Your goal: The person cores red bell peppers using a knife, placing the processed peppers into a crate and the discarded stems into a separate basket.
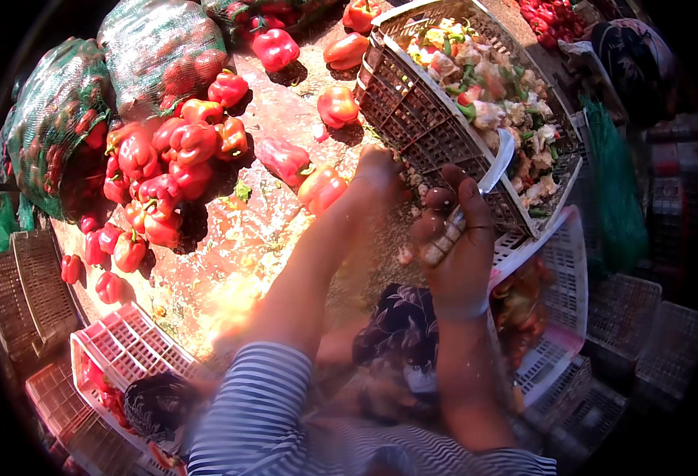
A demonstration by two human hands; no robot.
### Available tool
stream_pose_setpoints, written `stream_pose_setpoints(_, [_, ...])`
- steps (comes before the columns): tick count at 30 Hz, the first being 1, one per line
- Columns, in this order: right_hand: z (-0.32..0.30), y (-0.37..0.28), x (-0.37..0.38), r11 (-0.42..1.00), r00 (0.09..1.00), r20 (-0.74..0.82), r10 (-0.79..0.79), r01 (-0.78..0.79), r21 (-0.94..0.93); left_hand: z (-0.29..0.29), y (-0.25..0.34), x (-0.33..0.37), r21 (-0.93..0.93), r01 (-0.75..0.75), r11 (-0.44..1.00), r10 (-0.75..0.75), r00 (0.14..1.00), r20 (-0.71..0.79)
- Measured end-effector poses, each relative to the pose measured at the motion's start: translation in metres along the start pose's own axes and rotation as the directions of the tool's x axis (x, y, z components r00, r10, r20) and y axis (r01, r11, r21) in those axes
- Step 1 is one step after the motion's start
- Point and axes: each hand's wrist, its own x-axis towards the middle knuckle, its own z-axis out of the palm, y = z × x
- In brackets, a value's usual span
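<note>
Right hand (468, 250): grip closed round the pale handle of the curved knife (498, 165), blade up and out, overlapping the near rim of the scrap crate (412, 103) in this view; can't tell if they touch. Left hand (377, 176): blurred, over the surface (274, 242) just beside that crate. Can't tell whether your left grip is wide, narrow or holding something. Nearest whole pepper is the red pepper (323, 190) by your left wrist, lying on the surface; the big pepper pile (166, 159) sits farther left, near the net sack (57, 127).

Step in hand reads as trimming peppers, with pale and green scraps (492, 79) going into the crate; a judgement, since no cut shows. To do it well: seat the pepper fully in your left palm, stem end up, fingers behind the cutting line. Turn the pepper against the hook of the blade rather than sawing toward your wrist. Short strokes, and swing the tip clear of the crate wall first, or it may snag on the slats. Your hands are near each other, so settle the left one before the blade comes in. Wet-looking, seed-strewn surface: peppers could skid, so lift from underneath.
</note>
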Motion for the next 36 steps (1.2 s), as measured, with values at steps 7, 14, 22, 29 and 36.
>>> stream_pose_setpoints(7, [0.000, 0.004, 0.003, 0.975, 0.994, 0.035, -0.103, 0.108, -0.193, 0.005, -0.010, -0.004, -0.301, 0.329, 0.895, -0.295, 0.943, 0.152])
stream_pose_setpoints(14, [-0.010, 0.017, 0.015, 0.797, 0.981, 0.101, -0.167, 0.195, -0.571, -0.054, -0.013, -0.093, -0.943, 0.295, 0.155, -0.617, 0.774, 0.141])
stream_pose_setpoints(22, [-0.017, 0.061, 0.005, 0.511, 0.913, 0.382, 0.145, 0.261, -0.819, -0.094, 0.022, -0.214, -0.872, 0.132, 0.472, -0.806, 0.465, -0.366])
stream_pose_setpoints(29, [0.011, 0.056, -0.056, 0.648, 0.678, 0.443, 0.587, -0.065, -0.759, -0.142, 0.059, -0.282, -0.719, 0.309, 0.623, -0.780, 0.308, -0.544])
stream_pose_setpoints(36, [0.014, 0.058, -0.096, 0.691, 0.585, 0.539, 0.606, -0.050, -0.721, -0.170, 0.084, -0.317, -0.591, 0.302, 0.748, -0.663, 0.302, -0.685])
